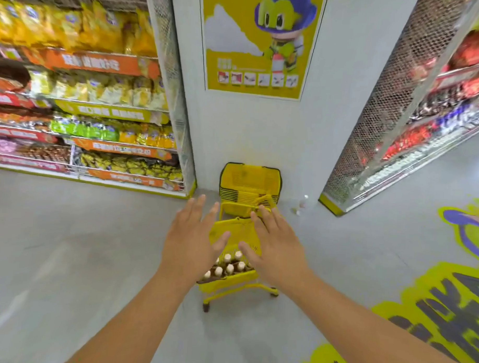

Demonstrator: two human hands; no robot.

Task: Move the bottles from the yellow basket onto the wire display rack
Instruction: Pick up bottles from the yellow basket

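Note:
A yellow basket (pixel 230 283) on a small wheeled frame stands on the floor in the middle of the view. Several brown bottles with white caps (pixel 227 267) stand packed inside it. My left hand (pixel 193 239) hovers above the basket's left side with fingers spread and straight. My right hand (pixel 274 245) hovers above its right side, fingers also spread. Neither hand holds anything. Both hands hide part of the basket's upper half. No wire display rack for bottles can be told apart here.
A stack of empty yellow baskets (pixel 249 187) sits against the white pillar (pixel 251 133) behind. Snack shelves (pixel 80 108) stand on the left and a mesh-sided shelf unit (pixel 398 119) on the right. Two small bottles (pixel 301 204) lie on the floor by the pillar.

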